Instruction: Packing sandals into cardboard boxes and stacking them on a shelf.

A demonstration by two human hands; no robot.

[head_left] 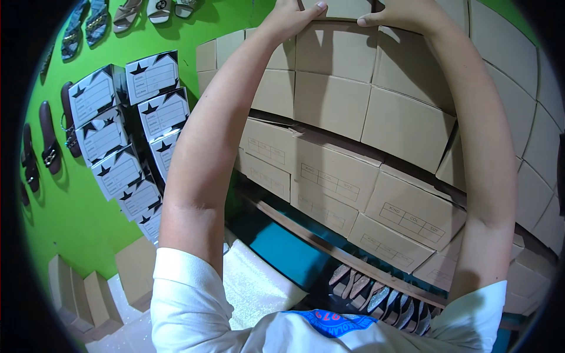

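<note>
Both my arms reach up and forward to the top of a stack of plain brown cardboard boxes (332, 53). Between my hands is a cardboard box (338, 9), cut off by the upper picture edge. My left hand (291, 16) is at its left side, the thumb lying along its lower front edge. At its right side is my right hand (406, 15), with the thumb pointing inward on the same edge. The other fingers of both hands are mostly out of the picture or hidden. Both hands appear to grip the box from its sides.
Below are boxes with printed label grids (329, 182) on a wooden-edged shelf (294, 226). Shoes (382, 297) line up under it. White star-patterned boxes (97, 100) stand stacked at left. Sandals (97, 23) hang on the green wall (206, 17). Brown boxes (73, 294) stand lower left.
</note>
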